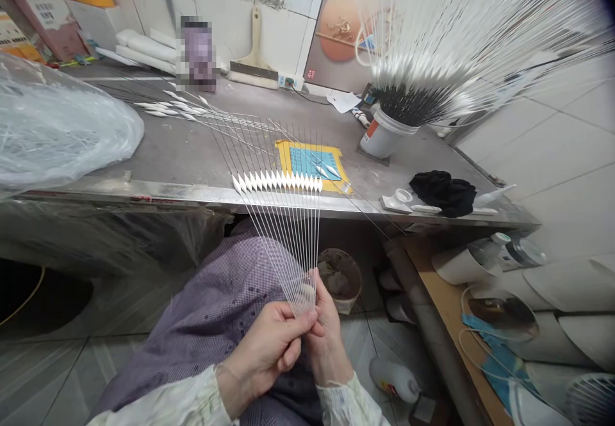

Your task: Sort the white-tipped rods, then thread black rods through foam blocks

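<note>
Workbench [182, 150] beyond left hand [262, 349] and right hand [329, 343], fanned rods [283, 246] between

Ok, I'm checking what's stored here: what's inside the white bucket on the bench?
A dense sheaf of thin dark rods stands in the white bucket, with long white shafts fanning out above it. The bucket's wall hides the lower ends and anything beneath them.

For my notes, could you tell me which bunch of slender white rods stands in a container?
The large fan in the white bucket; the other bunches lie on the bench or in hands.
</note>
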Motion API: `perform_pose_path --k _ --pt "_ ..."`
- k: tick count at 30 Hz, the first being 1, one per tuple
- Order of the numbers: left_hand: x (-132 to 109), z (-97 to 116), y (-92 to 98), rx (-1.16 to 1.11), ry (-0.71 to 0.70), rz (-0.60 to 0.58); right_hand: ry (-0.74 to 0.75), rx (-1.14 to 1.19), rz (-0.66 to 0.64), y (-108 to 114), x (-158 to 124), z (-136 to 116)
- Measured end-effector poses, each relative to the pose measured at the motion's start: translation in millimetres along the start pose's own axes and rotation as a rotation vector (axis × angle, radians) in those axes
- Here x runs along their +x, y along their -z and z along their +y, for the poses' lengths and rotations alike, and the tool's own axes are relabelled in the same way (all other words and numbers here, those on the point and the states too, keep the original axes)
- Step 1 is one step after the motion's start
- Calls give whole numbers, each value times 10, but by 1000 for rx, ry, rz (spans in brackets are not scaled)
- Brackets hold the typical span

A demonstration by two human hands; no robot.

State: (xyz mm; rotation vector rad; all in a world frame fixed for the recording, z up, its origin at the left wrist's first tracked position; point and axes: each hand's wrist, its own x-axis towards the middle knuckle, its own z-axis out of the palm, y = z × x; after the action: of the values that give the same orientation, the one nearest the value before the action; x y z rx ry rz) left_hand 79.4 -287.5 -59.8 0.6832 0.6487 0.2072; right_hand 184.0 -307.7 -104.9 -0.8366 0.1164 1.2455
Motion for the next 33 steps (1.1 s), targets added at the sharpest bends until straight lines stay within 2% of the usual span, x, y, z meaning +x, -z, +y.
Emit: perform_pose_path --k 4,8,13,23,33 --pt "0 3 -1 -11 2 4 -126 125 49 -1 1 -26" --pt "1 9 -2 -20 10 5 -174 187 54 -24 11 -16" --pt "-1 1 -7 -13 10 12 -204 225 32 -20 30 -6" --pt "-8 17 -12 -25 18 28 -204 283 30 145 88 -92" --pt "-1 1 -10 -18 -2 17 -214 287 43 -33 7 37"
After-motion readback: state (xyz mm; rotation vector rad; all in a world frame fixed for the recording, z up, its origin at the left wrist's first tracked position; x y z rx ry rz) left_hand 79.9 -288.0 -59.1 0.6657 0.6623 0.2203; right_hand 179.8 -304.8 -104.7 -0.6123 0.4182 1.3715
